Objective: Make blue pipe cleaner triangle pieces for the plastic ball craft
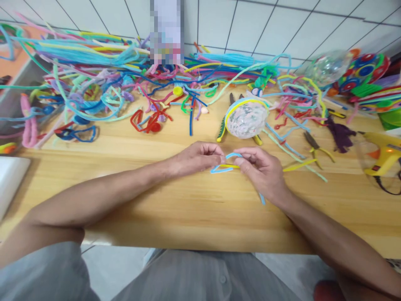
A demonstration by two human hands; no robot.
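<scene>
Over the wooden table, my left hand (pixel 205 158) pinches a light blue pipe cleaner (pixel 223 170) near a sharp bend in it. My right hand (pixel 263 169) is closed on the same blue stem, and one end of it hangs below the palm. A yellow pipe cleaner (pixel 231 166) runs between the two hands alongside the blue one. It shows again to the right of my right hand. Just beyond my hands sits a clear, roundish container (pixel 248 119) with whitish contents and a blue and yellow rim. Green-and-yellow handles of a tool (pixel 221 129) stick out from under it.
Heaps of coloured pipe cleaners (pixel 94 56) line the back of the table (pixel 140 209). Small pliers (pixel 315 146) and a yellow glue gun (pixel 384 152) lie on the right. A white object (pixel 12 179) is at the left edge. Decorated balls (pixel 365 71) stand at back right.
</scene>
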